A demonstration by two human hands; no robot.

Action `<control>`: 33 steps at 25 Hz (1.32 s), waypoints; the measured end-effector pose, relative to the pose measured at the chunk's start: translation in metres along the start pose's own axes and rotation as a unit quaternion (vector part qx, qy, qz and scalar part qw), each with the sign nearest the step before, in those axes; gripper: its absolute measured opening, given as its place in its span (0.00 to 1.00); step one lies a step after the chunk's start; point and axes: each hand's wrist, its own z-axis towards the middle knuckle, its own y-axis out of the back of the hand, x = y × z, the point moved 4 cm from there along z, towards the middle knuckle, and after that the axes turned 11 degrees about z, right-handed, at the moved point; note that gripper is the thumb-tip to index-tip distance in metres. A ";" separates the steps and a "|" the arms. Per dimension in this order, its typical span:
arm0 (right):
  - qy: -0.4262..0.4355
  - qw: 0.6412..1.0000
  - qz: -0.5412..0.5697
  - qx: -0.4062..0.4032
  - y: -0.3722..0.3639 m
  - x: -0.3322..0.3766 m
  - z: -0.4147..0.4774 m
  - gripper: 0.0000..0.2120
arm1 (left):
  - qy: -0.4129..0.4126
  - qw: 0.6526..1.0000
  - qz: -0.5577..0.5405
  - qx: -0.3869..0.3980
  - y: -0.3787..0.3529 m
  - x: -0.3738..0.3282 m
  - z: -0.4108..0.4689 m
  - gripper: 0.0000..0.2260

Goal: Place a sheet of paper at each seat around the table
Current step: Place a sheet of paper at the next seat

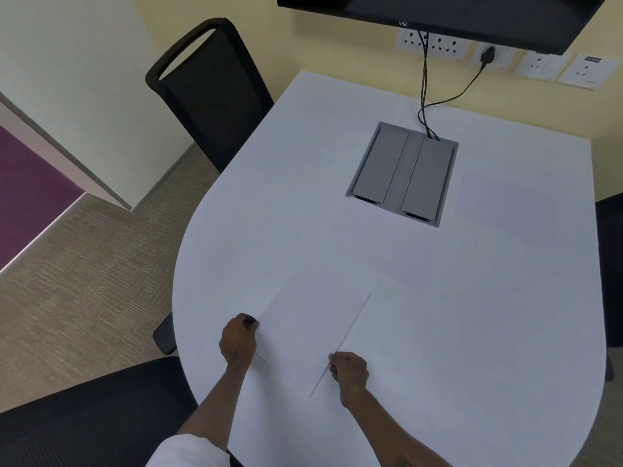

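Observation:
A white sheet of paper [313, 328] lies near the front left edge of the white table [472, 365], turned at a slant. My left hand [238, 342] pinches its left edge and my right hand [349, 369] pinches its right edge. Another sheet [381, 244] lies flat in the middle of the table, just below the grey cable box. A third sheet [505, 207] rests by the right edge, in front of a dark chair [612, 264].
A grey cable box [403, 173] is sunk into the table, with black cables [424, 96] running up to wall sockets under a screen [438, 18]. A black chair [212, 92] stands at the far left; another black chair [101, 409] is at the near left.

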 end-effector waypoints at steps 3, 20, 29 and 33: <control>-0.001 1.000 -0.008 -0.001 -0.004 0.000 -0.001 0.05 | 0.004 1.000 -0.004 -0.001 0.000 0.000 0.003 0.05; 0.026 0.996 -0.083 -0.027 -0.009 0.002 -0.010 0.06 | 0.011 1.000 0.009 0.008 -0.003 0.007 0.006 0.10; 0.020 0.996 -0.092 -0.011 -0.004 0.002 -0.010 0.06 | 0.004 1.000 0.015 0.006 -0.006 0.005 0.002 0.10; 0.017 0.995 -0.094 -0.002 0.001 0.001 -0.008 0.08 | 0.002 0.999 0.041 -0.020 -0.003 0.003 -0.002 0.10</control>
